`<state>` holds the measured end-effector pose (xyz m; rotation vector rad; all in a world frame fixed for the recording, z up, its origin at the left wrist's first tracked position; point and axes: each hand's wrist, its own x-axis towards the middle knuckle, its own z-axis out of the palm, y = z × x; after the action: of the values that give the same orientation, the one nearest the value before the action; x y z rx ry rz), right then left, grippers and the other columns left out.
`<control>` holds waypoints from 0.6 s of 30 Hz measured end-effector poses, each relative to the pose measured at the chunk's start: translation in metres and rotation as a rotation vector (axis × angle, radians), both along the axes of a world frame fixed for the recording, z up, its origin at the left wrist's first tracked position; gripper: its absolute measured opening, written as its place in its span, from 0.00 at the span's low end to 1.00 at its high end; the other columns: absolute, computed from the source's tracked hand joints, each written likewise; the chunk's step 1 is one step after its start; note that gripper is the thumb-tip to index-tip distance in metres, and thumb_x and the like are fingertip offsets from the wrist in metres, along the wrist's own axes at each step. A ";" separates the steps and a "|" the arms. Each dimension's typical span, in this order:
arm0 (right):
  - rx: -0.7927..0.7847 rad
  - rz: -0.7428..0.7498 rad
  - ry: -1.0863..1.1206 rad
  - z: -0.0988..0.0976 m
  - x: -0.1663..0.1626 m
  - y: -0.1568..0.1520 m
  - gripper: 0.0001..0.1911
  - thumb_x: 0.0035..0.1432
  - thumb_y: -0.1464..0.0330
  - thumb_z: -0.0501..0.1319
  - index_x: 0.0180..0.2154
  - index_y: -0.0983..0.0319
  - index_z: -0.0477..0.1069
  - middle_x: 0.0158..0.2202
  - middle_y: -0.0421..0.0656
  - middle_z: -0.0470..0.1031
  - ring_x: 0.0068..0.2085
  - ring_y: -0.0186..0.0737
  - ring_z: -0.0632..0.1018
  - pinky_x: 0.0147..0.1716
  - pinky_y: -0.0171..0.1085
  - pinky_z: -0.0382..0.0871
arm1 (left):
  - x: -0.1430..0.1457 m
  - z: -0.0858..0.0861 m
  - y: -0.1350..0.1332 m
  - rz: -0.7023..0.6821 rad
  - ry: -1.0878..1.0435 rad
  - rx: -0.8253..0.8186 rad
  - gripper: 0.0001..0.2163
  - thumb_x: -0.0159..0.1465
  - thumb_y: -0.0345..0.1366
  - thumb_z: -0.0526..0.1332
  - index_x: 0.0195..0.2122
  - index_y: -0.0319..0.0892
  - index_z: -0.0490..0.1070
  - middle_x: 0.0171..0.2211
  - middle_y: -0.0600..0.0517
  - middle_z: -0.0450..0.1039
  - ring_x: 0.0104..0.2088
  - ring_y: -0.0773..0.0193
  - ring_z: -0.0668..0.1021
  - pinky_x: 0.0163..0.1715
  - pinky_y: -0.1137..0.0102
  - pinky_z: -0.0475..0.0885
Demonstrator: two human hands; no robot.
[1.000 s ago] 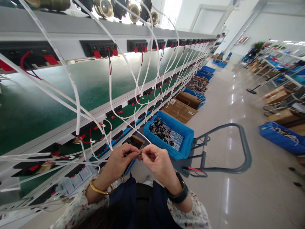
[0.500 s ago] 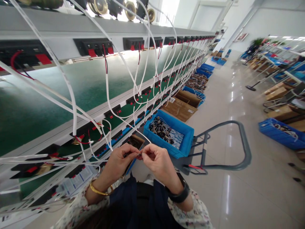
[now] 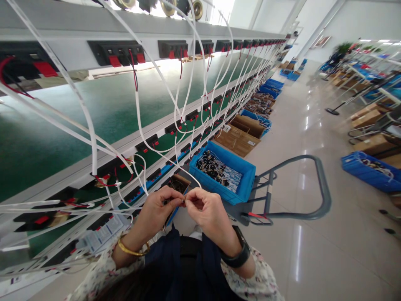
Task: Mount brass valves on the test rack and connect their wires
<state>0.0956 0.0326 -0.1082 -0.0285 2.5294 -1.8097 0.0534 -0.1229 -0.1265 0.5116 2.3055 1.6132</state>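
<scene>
My left hand point(image 3: 160, 209) and my right hand point(image 3: 207, 211) meet low in the middle of the view, both closed in fingertip pinches. A white cable point(image 3: 137, 106) drops from a black terminal block with red tabs point(image 3: 120, 53), curves down and ends at my right hand's fingers. Something tiny shows between the two sets of fingertips, too small to name. What my left fingers pinch is mostly hidden. Just behind my hands stands an open cardboard box point(image 3: 183, 180).
A blue crate point(image 3: 247, 184) of cabled parts rests on a trolley with a grey handle point(image 3: 324, 188). To the left runs a rack with a green board point(image 3: 78, 104), terminal blocks and many hanging white cables. Farther along are a cardboard carton point(image 3: 236, 140) and more blue crates.
The view has shifted slightly, so the rack sits a little higher and farther left. My hands stay pinched together in almost the same place.
</scene>
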 end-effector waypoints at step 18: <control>0.003 -0.017 0.017 -0.002 0.002 0.002 0.05 0.54 0.73 0.54 0.28 0.61 0.66 0.27 0.38 0.71 0.27 0.33 0.71 0.27 0.30 0.64 | 0.001 -0.003 0.002 0.028 -0.050 0.045 0.07 0.58 0.37 0.59 0.29 0.41 0.74 0.27 0.54 0.73 0.30 0.67 0.74 0.33 0.74 0.65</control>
<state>0.0981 0.0345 -0.1098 -0.0224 2.5512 -1.8191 0.0541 -0.1206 -0.1293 0.4450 2.2545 1.6748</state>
